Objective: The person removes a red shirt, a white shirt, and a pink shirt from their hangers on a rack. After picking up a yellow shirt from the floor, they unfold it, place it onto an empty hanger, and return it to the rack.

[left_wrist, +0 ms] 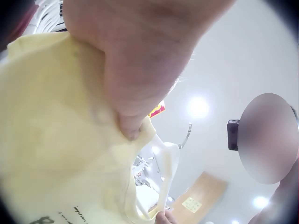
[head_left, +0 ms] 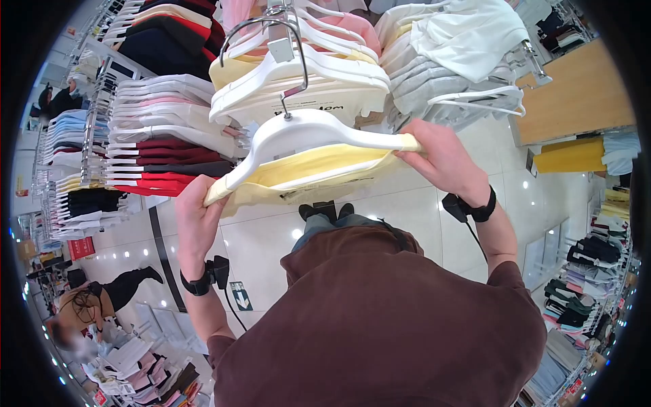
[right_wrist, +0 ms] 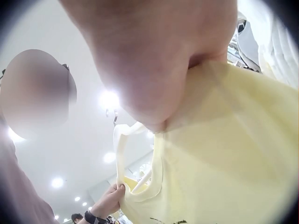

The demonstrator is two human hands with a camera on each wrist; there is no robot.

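A yellow T-shirt (head_left: 298,165) with dark lettering on its front hangs on a white hanger (head_left: 305,129) with a metal hook. At one shoulder, my left hand (head_left: 195,214) grips the fabric and the hanger's end. My right hand (head_left: 444,157) pinches the opposite shoulder, thumb on the near side. In the left wrist view the shirt (left_wrist: 56,140) fills the left side, with the left thumb pressed near the collar. The right wrist view shows the shirt (right_wrist: 233,149) spread below the right hand, the left hand (right_wrist: 110,198) at its far shoulder.
Just beyond the shirt is a rack of garments on white hangers (head_left: 305,71). Red and dark clothes (head_left: 173,163) hang at left, white and grey ones (head_left: 441,74) at right. A bare white hanger (head_left: 475,98) sticks out there. Another person (head_left: 88,302) is at lower left.
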